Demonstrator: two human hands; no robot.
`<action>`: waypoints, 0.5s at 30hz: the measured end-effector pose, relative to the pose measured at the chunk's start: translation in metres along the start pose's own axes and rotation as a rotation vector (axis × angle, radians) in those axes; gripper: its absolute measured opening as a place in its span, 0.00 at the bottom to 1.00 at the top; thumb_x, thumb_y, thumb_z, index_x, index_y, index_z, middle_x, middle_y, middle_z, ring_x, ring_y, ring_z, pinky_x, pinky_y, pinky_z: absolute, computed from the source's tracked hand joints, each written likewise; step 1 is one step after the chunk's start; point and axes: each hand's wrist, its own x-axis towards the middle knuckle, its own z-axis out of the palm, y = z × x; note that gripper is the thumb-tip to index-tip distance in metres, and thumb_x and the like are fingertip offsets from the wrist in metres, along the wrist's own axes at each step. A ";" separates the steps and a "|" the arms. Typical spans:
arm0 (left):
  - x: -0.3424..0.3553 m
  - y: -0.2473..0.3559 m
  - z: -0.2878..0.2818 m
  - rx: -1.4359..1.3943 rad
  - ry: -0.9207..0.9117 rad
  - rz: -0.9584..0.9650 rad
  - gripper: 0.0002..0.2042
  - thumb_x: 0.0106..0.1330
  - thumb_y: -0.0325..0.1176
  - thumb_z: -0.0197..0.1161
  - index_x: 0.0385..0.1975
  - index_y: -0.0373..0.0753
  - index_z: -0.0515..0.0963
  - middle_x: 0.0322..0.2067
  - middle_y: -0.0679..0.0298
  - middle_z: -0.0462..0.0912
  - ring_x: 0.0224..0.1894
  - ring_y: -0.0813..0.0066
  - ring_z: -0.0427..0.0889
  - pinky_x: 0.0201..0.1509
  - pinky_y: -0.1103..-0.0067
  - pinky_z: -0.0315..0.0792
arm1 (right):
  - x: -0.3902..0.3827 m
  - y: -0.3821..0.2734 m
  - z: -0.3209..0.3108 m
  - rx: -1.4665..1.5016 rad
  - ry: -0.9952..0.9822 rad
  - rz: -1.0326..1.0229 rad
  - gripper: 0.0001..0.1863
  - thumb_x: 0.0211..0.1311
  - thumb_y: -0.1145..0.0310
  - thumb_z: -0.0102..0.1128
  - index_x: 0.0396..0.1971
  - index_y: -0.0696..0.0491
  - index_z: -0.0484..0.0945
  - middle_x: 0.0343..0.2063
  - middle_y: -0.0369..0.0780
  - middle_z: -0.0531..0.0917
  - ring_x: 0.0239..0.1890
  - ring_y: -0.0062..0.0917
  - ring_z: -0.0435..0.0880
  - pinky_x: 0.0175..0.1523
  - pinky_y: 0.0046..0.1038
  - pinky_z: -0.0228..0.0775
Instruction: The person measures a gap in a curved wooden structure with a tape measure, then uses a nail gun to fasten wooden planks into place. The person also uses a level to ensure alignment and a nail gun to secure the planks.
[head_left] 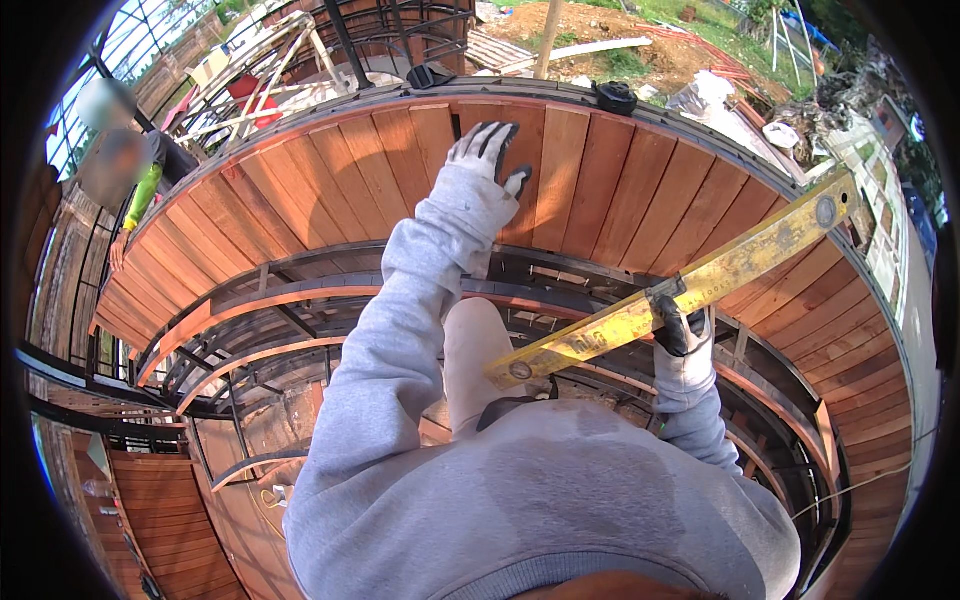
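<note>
My left hand (487,152), in a pale glove with dark fingertips, reaches forward to the curved row of reddish-brown wooden planks (565,185). Its fingers are stretched out and the thumb stands apart; whether the palm presses on the wood is hard to tell. A narrow dark gap (456,126) shows between two planks just left of the fingers. Closed round a long yellow spirit level (735,270) is my gloved right hand (683,328). The scuffed level slants from near my knee up to the right, over the planks.
Below the planks run curved dark metal rails (300,282) with wooden strips. Two small black objects (614,97) sit along the outer rim. Another person in a bright yellow-green sleeve (145,190) is at the far left, a hand at the planks' edge. Timber and soil lie beyond.
</note>
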 end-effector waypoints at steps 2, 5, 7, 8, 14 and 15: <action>0.035 -0.025 0.008 0.249 -0.077 0.017 0.32 0.66 0.41 0.62 0.70 0.44 0.61 0.70 0.54 0.62 0.73 0.56 0.57 0.76 0.61 0.50 | -0.011 -0.020 -0.020 -0.108 0.027 -0.017 0.13 0.68 0.67 0.60 0.48 0.57 0.77 0.42 0.37 0.83 0.42 0.21 0.81 0.48 0.25 0.74; 0.046 -0.045 0.029 0.408 -0.213 0.008 0.34 0.67 0.44 0.58 0.73 0.46 0.56 0.74 0.57 0.53 0.77 0.59 0.49 0.79 0.62 0.41 | -0.020 -0.018 -0.041 -0.139 0.076 -0.051 0.17 0.68 0.68 0.59 0.54 0.58 0.75 0.45 0.39 0.83 0.45 0.24 0.82 0.52 0.28 0.73; 0.039 -0.063 0.037 0.400 -0.127 0.024 0.34 0.68 0.44 0.58 0.73 0.47 0.55 0.75 0.58 0.52 0.77 0.59 0.48 0.79 0.62 0.40 | -0.029 -0.012 -0.045 -0.096 0.100 -0.033 0.19 0.67 0.68 0.60 0.55 0.59 0.75 0.46 0.40 0.83 0.46 0.24 0.82 0.53 0.28 0.74; 0.039 -0.066 0.033 0.398 -0.171 0.020 0.34 0.67 0.43 0.58 0.73 0.47 0.55 0.75 0.58 0.51 0.77 0.59 0.47 0.80 0.62 0.39 | -0.033 0.001 -0.055 -0.133 0.118 -0.043 0.19 0.66 0.69 0.61 0.55 0.59 0.75 0.47 0.40 0.83 0.47 0.24 0.82 0.54 0.28 0.74; 0.045 -0.056 0.028 0.421 -0.201 0.005 0.35 0.68 0.46 0.55 0.74 0.45 0.54 0.75 0.59 0.51 0.78 0.60 0.45 0.80 0.63 0.35 | -0.039 0.047 -0.076 -0.135 0.089 0.066 0.22 0.62 0.73 0.66 0.56 0.57 0.74 0.45 0.38 0.83 0.46 0.23 0.82 0.54 0.27 0.74; 0.044 -0.057 0.027 0.434 -0.202 0.022 0.35 0.69 0.46 0.55 0.74 0.45 0.54 0.75 0.59 0.51 0.78 0.60 0.45 0.80 0.63 0.34 | -0.038 0.045 -0.070 -0.139 0.066 0.036 0.22 0.62 0.72 0.66 0.56 0.57 0.74 0.45 0.38 0.83 0.46 0.23 0.82 0.54 0.26 0.74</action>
